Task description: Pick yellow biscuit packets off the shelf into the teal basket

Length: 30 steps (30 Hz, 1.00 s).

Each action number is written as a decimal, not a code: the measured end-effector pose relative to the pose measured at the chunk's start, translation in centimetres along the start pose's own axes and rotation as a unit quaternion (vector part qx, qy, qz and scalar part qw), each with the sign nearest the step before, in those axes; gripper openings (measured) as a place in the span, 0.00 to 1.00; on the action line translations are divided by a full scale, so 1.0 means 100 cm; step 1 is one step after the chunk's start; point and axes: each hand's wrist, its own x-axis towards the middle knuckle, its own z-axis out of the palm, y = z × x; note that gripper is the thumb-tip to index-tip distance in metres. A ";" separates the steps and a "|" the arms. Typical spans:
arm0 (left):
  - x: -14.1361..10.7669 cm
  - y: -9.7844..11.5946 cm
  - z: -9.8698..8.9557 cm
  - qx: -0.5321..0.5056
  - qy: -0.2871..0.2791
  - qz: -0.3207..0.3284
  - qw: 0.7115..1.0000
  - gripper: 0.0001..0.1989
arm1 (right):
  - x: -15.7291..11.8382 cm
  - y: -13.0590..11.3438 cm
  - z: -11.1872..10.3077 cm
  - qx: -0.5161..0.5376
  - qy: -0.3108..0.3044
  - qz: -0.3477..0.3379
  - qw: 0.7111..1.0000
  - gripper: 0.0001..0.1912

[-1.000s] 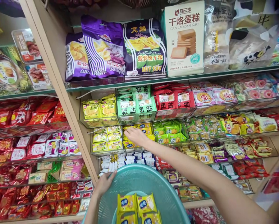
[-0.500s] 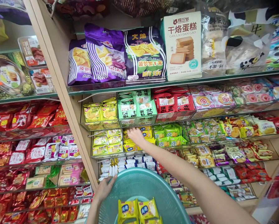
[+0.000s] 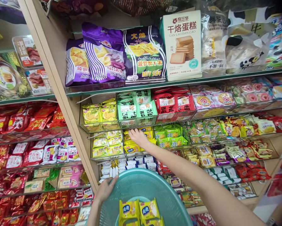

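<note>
My left hand (image 3: 106, 189) is closed on the upper left rim of a teal plastic basket (image 3: 171, 194). Inside the basket lie several yellow wrapped snack packets (image 3: 149, 209). My right hand (image 3: 138, 138) reaches into a shelf compartment holding yellow packets (image 3: 132, 148) of the same look. Its fingers rest on the packets there, bent and partly hidden, so whether they grip one cannot be made out.
Left of my right hand are yellow-green packets (image 3: 108, 141), and right of it green packets (image 3: 171, 135). A glass shelf (image 3: 155, 86) above carries purple chip bags (image 3: 105, 53) and a cake box (image 3: 182, 47). A wooden upright (image 3: 58, 81) divides the shelves.
The view has shifted slightly, with the shelves a little further left. My right hand stays at the yellow packets, and my left hand stays on the basket rim.
</note>
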 end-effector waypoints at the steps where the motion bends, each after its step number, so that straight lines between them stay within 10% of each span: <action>1: 0.000 0.000 -0.001 0.000 0.000 0.000 1.000 0.27 | -0.001 0.001 0.000 0.000 0.001 0.003 1.000 0.16; 30: 0.000 0.002 0.000 0.022 0.000 -0.012 1.000 0.26 | -0.014 0.017 -0.003 0.033 0.010 0.003 0.999 0.11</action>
